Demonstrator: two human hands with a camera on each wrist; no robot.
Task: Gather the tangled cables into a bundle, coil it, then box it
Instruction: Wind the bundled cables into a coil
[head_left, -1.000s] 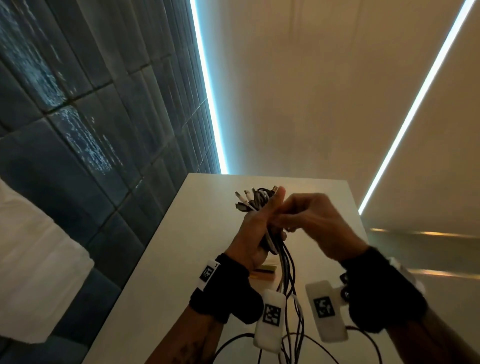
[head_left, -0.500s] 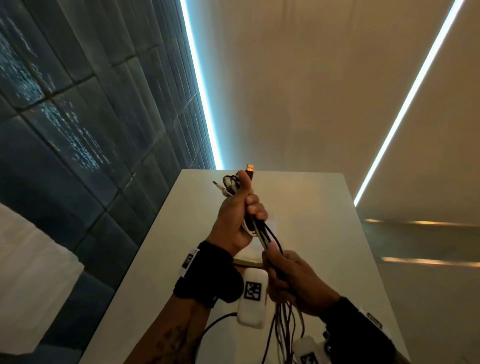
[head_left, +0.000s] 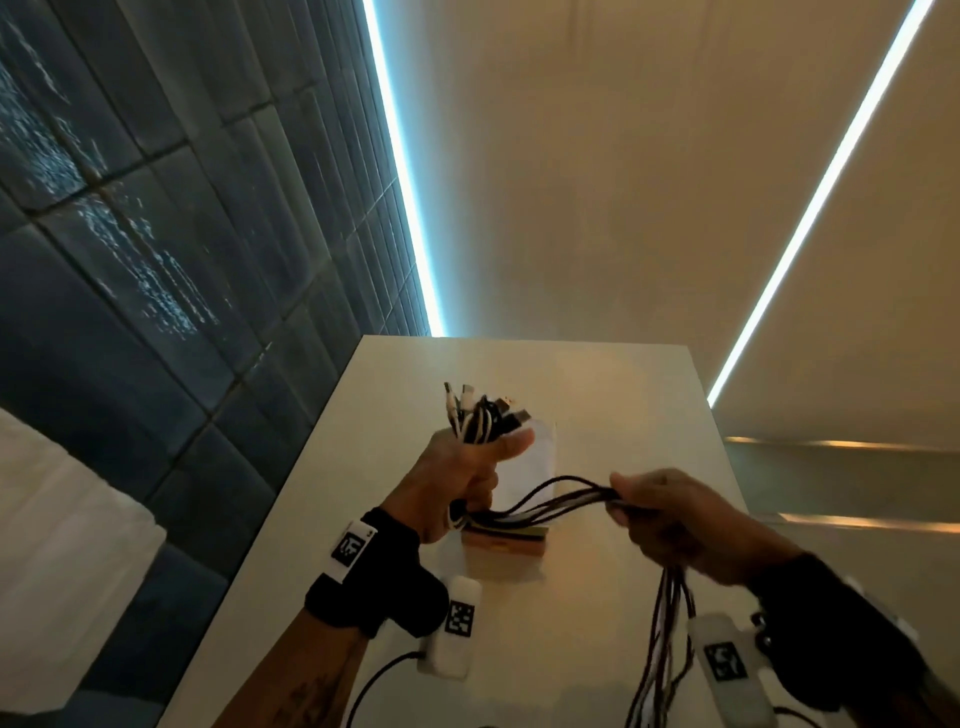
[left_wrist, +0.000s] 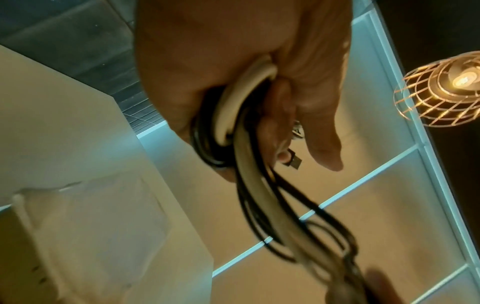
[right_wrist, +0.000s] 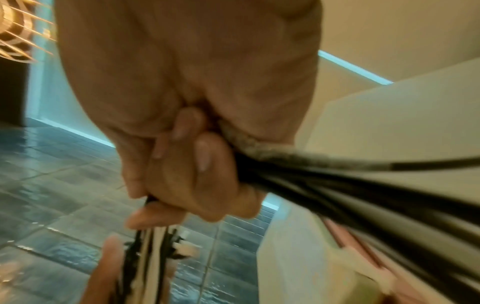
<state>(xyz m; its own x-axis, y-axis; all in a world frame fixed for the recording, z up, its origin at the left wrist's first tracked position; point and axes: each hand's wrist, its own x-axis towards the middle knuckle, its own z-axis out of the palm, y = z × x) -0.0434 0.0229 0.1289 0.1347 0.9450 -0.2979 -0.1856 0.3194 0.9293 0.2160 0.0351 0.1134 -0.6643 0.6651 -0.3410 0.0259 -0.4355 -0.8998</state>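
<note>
- Cables (head_left: 545, 506): the black and white bundle is up in the air above the white table (head_left: 623, 395), stretched between your two hands.
- Your left hand (head_left: 457, 478) is curled tight round the bundle near its plug ends, thumb laid across the top. The connectors (head_left: 483, 410) fan out above your fist.
- In the left wrist view a white cable loops through your palm (left_wrist: 246, 92) alongside several black ones, which run away toward your other hand.
- Your right hand (head_left: 675, 519) is closed round the same strands further along, off to the right and a little lower than the left.
- In the right wrist view your fingers (right_wrist: 202, 156) wrap over the black strands, though the picture is blurred.
- Below your right hand the loose tails (head_left: 665, 649) hang down past the wrist camera.
- The box (head_left: 504, 535) sits on the table behind and below the span of cable, just beside your left hand; it holds none of the cables.
</note>
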